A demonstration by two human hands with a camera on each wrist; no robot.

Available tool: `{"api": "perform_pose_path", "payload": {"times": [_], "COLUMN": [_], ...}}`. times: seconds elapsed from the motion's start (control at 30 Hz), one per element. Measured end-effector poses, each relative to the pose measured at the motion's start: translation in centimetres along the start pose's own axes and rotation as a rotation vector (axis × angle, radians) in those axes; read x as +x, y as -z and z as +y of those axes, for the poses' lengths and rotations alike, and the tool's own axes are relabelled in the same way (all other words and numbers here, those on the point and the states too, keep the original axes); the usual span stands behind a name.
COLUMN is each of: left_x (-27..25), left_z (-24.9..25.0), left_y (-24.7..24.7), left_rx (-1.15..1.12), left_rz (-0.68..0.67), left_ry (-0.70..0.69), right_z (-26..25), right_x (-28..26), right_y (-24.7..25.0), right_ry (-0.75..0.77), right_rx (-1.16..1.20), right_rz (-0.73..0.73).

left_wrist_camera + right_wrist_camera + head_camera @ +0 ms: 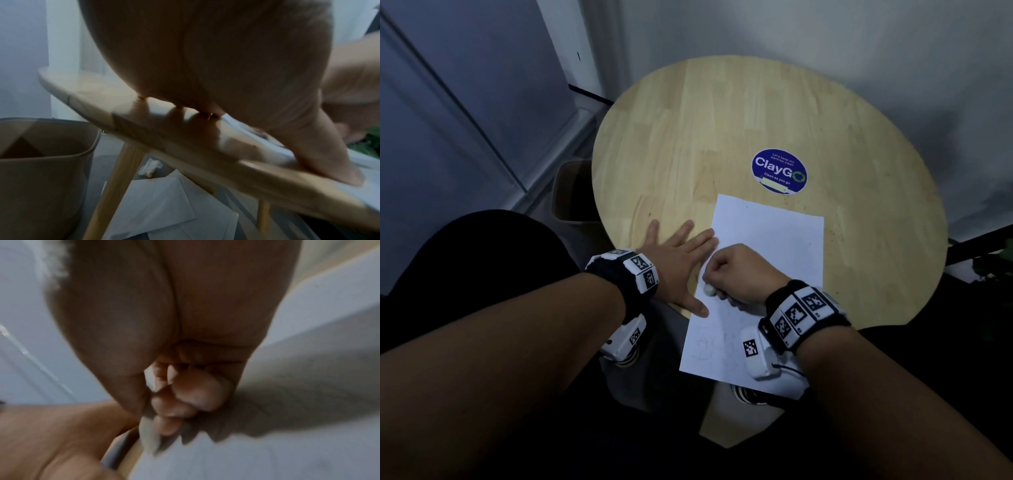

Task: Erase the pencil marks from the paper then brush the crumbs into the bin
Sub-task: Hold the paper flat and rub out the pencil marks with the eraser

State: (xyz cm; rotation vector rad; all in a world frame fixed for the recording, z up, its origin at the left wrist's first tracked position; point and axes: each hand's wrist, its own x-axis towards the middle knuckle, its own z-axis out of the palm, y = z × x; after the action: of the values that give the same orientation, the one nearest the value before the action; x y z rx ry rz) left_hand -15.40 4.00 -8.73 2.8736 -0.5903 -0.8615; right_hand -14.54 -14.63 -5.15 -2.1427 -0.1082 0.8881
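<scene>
Nearest: faint pencil marks [714,346] remain on the near end of the white paper sheet [774,236], which overhangs the round pale-wood table [722,130] edge. Right hand [736,274] is curled, pinching a small white eraser [709,290] against the sheet's left edge. Left hand [674,260] lies flat, fingers spread, w/ fingertips and thumb on the paper edge, palm on the wood. Erasing looks partly done. To do it well: short strokes away from the pinned edge, left hand pressing firm so the sheet doesn't crumple. Farther left, on the floor beside the table: tan plastic bin [41,162]; contents too dim to tell, maybe cardboard.
</scene>
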Motion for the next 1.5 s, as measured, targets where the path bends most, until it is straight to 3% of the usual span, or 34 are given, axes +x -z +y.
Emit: {"api": "perform_pose_path", "payload": {"times": [0.1,0.17,0.3,0.4,0.47,0.57,0.6,0.7,0.73,0.83,0.87,1.0,1.13,1.17,1.3,1.43,1.5], "left_x": [-0.1,0.0,0.2,0.3,0.4,0.5,0.5,0.5,0.5,0.4,0.5,0.5,0.5,0.5,0.5,0.5,0.5], "left_z": [0.1,0.3,0.7,0.8,0.9,0.9,0.9,0.8,0.7,0.9,0.9,0.8,0.9,0.9,0.7,0.9,0.8], "left_y": [0.1,0.2,0.0,-0.2,-0.2,-0.1,-0.1,-0.2,-0.2,-0.2,-0.2,0.0,-0.1,-0.1,-0.1,-0.3,-0.2], "left_rx": [-0.044,-0.094,-0.065,-0.015,-0.009,0.023,0.024,-0.003,-0.004,0.02,0.025,-0.011,0.017,0.022,-0.017,0.009,0.006], "left_rz": [0.026,0.05,0.056,0.034,0.024,0.009,0.007,0.02,0.02,0.005,0.002,0.008,-0.001,-0.002,0.01,0.005,0.005], "left_ry": [0.004,-0.001,-0.035,-0.02,-0.011,0.002,0.003,-0.012,-0.011,0.005,0.006,-0.006,0.01,0.01,-0.002,0.009,0.009], "right_z": [0.9,1.4,1.3,0.8,0.3,-0.3,-0.2,0.1,0.0,-0.5,-0.5,0.0,-0.6,-0.6,0.0,-0.4,-0.3], "right_x": [0.5,0.7,0.8,1.1,0.7,-0.3,-0.2,0.4,0.4,-0.3,-0.5,0.4,-0.4,-0.5,0.3,-0.4,-0.2], "right_y": [1.0,1.3,0.6,0.4,0.6,0.2,0.2,0.5,0.7,0.2,0.0,0.2,0.0,0.0,0.3,0.3,0.3], "right_ry": [-0.012,-0.015,0.047,0.128,0.156,0.13,0.135,0.186,0.193,0.135,0.135,0.19,0.101,0.099,0.178,0.127,0.137], "right_rx": [0.225,0.268,0.114,-0.119,-0.223,-0.323,-0.317,-0.283,-0.304,-0.331,-0.322,-0.274,-0.281,-0.272,-0.24,-0.309,-0.287], "right_rz": [0.197,0.214,0.166,0.265,0.22,-0.01,0.012,0.267,0.261,0.002,-0.014,0.276,-0.021,-0.025,0.272,0.018,0.059]}}
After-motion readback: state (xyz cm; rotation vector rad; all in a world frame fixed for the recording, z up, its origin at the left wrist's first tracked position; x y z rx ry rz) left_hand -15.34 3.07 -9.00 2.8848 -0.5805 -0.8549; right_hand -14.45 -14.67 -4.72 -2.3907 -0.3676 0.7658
